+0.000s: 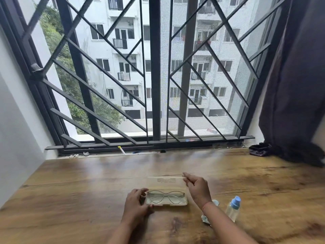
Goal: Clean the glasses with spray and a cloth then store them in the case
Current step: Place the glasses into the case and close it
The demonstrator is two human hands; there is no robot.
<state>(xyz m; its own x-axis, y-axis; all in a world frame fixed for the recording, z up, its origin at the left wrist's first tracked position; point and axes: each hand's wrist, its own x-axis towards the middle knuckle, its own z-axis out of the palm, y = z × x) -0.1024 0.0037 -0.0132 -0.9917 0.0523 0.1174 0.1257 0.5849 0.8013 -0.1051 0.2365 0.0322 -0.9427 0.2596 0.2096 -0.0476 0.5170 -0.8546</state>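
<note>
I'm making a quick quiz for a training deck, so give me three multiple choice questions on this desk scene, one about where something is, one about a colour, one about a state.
1. Where do the glasses lie?
A. inside the open case
B. on the window sill
C. on top of the bottle

2. What colour is the cap of the spray bottle?
A. red
B. blue
C. black

3. How is the lid of the case?
A. shut flat
B. taken off and lying apart
C. raised, held by the right hand

Answers:
1. A, the frame sits in the lower tray of the case on the wooden table.
2. B, the cap is light blue on a clear body.
3. C, the right hand pinches the upper edge of the clear lid while the left hand steadies the case's left end.
</note>
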